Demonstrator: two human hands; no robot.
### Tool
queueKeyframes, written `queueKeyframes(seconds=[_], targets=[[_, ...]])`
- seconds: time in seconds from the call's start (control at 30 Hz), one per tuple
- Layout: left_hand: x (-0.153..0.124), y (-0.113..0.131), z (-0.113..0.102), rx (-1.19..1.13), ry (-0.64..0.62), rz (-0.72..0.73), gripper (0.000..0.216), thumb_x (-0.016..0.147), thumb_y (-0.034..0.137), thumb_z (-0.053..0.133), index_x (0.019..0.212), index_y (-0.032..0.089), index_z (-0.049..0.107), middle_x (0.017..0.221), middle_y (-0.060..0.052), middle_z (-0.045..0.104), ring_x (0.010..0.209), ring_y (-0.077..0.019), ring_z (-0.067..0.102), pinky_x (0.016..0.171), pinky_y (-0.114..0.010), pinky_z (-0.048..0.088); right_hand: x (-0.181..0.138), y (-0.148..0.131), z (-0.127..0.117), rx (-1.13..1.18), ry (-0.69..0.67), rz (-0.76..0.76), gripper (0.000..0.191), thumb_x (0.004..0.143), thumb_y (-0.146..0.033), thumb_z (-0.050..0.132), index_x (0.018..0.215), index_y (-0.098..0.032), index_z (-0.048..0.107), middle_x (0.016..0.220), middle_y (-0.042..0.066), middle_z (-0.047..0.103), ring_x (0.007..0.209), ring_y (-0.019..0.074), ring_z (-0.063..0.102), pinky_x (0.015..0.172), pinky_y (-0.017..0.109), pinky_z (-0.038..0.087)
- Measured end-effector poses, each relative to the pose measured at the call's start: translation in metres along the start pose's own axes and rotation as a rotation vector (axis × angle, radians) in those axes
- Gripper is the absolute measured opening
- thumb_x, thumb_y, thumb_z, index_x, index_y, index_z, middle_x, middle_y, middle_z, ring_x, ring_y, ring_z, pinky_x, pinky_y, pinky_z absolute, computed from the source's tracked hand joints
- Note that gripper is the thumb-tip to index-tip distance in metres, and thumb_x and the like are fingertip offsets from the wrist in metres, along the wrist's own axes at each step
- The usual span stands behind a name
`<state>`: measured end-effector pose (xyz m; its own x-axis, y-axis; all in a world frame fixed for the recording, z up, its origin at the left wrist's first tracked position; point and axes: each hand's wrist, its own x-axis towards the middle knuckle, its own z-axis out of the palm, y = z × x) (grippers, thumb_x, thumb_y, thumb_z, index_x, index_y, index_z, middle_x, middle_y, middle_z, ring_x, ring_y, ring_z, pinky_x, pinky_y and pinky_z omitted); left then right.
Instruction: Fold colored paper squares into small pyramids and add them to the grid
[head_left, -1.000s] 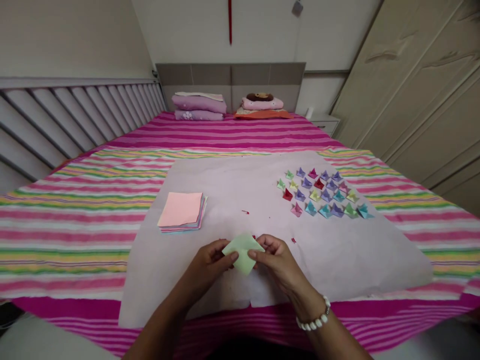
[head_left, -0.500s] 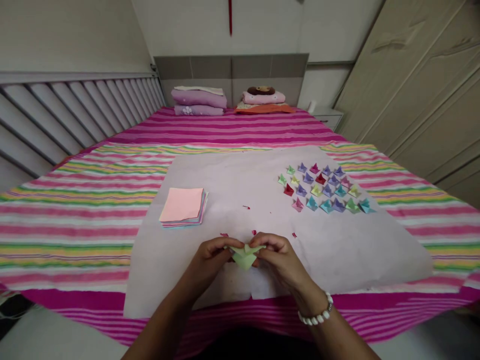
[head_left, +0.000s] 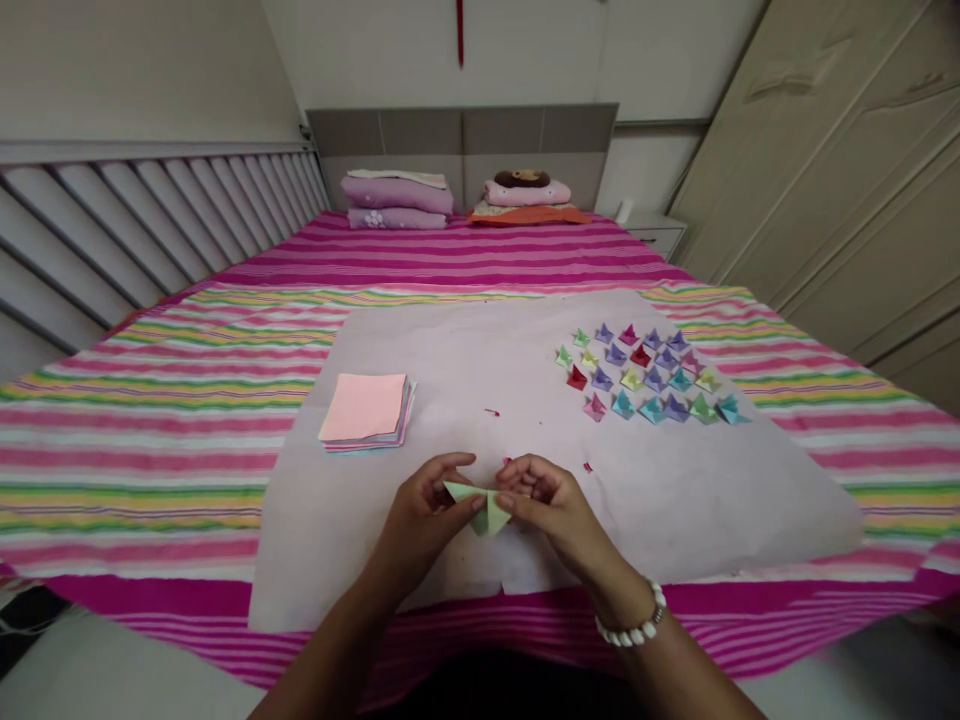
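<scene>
Left hand point(head_left: 422, 508) and right hand point(head_left: 556, 508): both pinching one folded pale-green paper piece point(head_left: 496, 517), six o'clock in view, above large whitish sheet point(head_left: 457, 350). Ten o'clock from piece: square pink-topped paper stack point(head_left: 365, 406). Two o'clock: small multicoloured folded-paper figures point(head_left: 655, 380).

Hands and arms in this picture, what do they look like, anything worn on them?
The left hand and right hand are bare, with no gloves or sleeves in view. A bracelet of chunky white beads, with a greyish section, circles the right wrist; the left shows none.
</scene>
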<state>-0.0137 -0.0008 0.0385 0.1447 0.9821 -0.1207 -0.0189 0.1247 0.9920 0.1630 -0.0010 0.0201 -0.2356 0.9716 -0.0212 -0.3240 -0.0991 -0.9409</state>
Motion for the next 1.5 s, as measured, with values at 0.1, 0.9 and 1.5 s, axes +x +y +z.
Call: queueKeyframes(seconds=[0.1,0.9,1.5], targets=[[0.000,0.002,0.003,-0.062,-0.011,-0.034,0.049,0.065,0.036,0.078,0.108,0.018,0.064,0.072,0.001,0.065,0.065,-0.0127,0.058,0.061,-0.024,0.044,0.001,-0.002,0.005,-0.095,0.031,0.021,0.021,0.067,-0.034,0.081,0.073,-0.018,0.068,0.064,-0.001,0.063,0.056,0.0105,0.054,0.054,0.023,0.044],[0.004,-0.009,0.007,-0.041,-0.019,-0.018,0.035,0.080,0.050,0.061,0.086,0.017,0.070,0.070,-0.001,0.064,0.068,-0.0154,0.055,0.066,-0.027,0.044,0.002,0.007,0.013,-0.185,0.198,-0.069,0.030,0.068,-0.042,0.077,0.061,-0.018,0.060,0.052,-0.004,0.051,0.049,0.0090,0.038,0.048,0.024,0.029],[0.003,-0.016,0.007,-0.369,-0.186,-0.119,0.025,0.077,0.039,0.069,0.077,0.015,0.071,0.064,0.000,0.053,0.063,-0.0113,0.045,0.066,-0.024,0.040,0.002,0.001,0.018,0.011,0.039,0.006,0.031,0.077,-0.047,0.070,0.068,-0.018,0.061,0.055,-0.004,0.054,0.051,0.0099,0.045,0.053,0.023,0.035]])
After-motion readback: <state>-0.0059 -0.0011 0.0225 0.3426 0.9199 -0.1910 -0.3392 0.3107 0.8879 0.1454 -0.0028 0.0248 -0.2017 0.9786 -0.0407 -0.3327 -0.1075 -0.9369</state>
